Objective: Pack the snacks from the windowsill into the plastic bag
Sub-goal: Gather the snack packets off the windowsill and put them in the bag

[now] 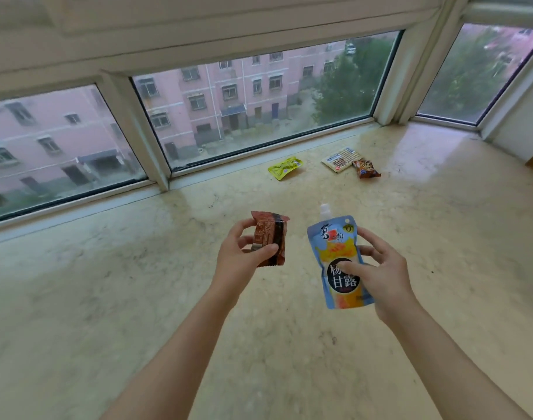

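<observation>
- The windowsill (410,237), a broad pale marble surface, fills the view from the window frames at 12 o'clock down to the person's forearms at 6 o'clock.
- The right hand (377,268) holds a blue spouted drink pouch (339,262) upright just right of centre, thumb across its front and fingers curled behind its right edge.
- The left hand (244,256) grips a brown wrapped snack (269,237) just left of centre, thumb across its lower part and fingers behind; both packs are lifted off the sill.
- Three snacks remain near the glass, toward 12 to 1 o'clock: a yellow packet (284,167), a cream flat packet (340,159), and a small brown-orange packet (365,168) touching the cream one at its right corner.
- The plastic bag is nowhere in view, so where it sits cannot be told.
- Judged from this, the step in hand is carrying the two held packs to the bag. Doing it well likely means keeping the pouch by its body instead of its white spout (325,209), lowering each pack in rather than dropping it, and freeing one hand first to hold the bag's mouth open.
- The three far packets would then call for a reach toward 1 o'clock.
</observation>
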Demonstrator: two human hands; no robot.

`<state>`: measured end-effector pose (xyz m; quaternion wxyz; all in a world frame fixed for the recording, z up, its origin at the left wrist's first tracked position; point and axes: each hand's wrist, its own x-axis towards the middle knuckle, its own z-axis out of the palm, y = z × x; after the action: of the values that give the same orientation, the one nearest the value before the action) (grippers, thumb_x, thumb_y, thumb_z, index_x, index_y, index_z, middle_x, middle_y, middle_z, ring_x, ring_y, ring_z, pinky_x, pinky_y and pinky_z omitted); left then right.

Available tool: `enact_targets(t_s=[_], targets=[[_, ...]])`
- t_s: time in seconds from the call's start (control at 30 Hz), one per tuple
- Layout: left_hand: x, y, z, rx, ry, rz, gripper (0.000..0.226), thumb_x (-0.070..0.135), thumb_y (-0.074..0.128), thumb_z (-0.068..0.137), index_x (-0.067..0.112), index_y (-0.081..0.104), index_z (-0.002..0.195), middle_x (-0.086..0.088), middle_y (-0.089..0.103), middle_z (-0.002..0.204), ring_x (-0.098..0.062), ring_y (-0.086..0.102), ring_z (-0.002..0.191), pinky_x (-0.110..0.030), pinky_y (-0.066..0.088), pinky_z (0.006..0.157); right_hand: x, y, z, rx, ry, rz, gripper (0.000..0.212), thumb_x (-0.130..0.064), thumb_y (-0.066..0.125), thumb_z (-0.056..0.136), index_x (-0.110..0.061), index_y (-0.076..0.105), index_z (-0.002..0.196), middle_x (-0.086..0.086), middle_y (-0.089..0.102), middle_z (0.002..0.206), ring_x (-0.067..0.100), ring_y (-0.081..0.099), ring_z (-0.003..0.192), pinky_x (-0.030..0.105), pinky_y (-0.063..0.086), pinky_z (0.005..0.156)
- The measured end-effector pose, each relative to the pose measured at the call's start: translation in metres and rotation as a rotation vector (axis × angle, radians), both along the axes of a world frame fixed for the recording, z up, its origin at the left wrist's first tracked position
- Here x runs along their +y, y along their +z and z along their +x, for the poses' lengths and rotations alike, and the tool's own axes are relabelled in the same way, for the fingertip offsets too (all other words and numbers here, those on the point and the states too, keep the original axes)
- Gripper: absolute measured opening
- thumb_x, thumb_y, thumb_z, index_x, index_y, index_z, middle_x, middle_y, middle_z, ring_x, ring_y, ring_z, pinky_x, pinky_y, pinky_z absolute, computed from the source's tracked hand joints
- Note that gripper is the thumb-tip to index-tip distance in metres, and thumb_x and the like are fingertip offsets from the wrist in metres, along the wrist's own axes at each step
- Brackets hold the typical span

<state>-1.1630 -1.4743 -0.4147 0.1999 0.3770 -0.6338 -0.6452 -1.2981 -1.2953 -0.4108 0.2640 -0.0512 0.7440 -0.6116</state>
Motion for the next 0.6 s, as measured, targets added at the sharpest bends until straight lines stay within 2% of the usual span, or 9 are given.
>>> enact_targets(t_s=[0.1,0.23,0.37,0.5,0.6], targets=[[0.023,0.032,0.051,0.018,0.021,0.005,0.046,0.013,0.078,0.077,0.036,0.057,0.11,-0.002,0.067,0.102,-0.013,0.068,0.088,-0.019,0.053,0.061,0.02,0.03,0.046,-0.001,0.018,-0.032,0.073,0.014,0.075,0.066,-0.03,0.062,0.122,0.007,0.066,0.102,0.02,0.068,0.079,0.03,0.053,0.06],[0.053,0.08,0.115,0.03,0.06,-0.038,0.046,0.016,0.078,0.077,0.029,0.056,0.115,0.001,0.065,0.107,-0.013,0.066,0.09,-0.015,0.051,0.057,0.049,0.071,0.102,0.01,0.039,-0.069,0.075,0.014,0.075,0.065,-0.027,0.06,0.126,0.012,0.065,0.106,0.025,0.068,0.084,0.036,0.056,0.066],[0.079,0.128,0.176,0.058,0.073,-0.079,0.046,0.017,0.078,0.077,0.028,0.055,0.115,0.001,0.065,0.107,-0.01,0.065,0.091,-0.015,0.052,0.059,0.075,0.116,0.154,0.041,0.057,-0.097,0.074,0.013,0.075,0.066,-0.026,0.059,0.126,0.013,0.065,0.106,0.021,0.067,0.083,0.032,0.054,0.062],[0.101,0.167,0.232,0.104,0.1,-0.096,0.048,0.017,0.078,0.077,0.026,0.054,0.117,-0.002,0.065,0.11,-0.016,0.066,0.095,-0.026,0.057,0.07,0.101,0.158,0.199,0.044,0.06,-0.15,0.075,0.014,0.075,0.065,-0.026,0.059,0.126,0.014,0.065,0.107,0.026,0.068,0.087,0.034,0.054,0.062],[0.118,0.193,0.268,0.136,0.113,-0.115,0.048,0.016,0.077,0.078,0.024,0.053,0.118,-0.003,0.065,0.11,-0.018,0.066,0.097,-0.024,0.055,0.068,0.117,0.187,0.231,0.061,0.075,-0.18,0.074,0.014,0.075,0.065,-0.027,0.059,0.125,0.014,0.065,0.106,0.026,0.068,0.088,0.035,0.055,0.062]])
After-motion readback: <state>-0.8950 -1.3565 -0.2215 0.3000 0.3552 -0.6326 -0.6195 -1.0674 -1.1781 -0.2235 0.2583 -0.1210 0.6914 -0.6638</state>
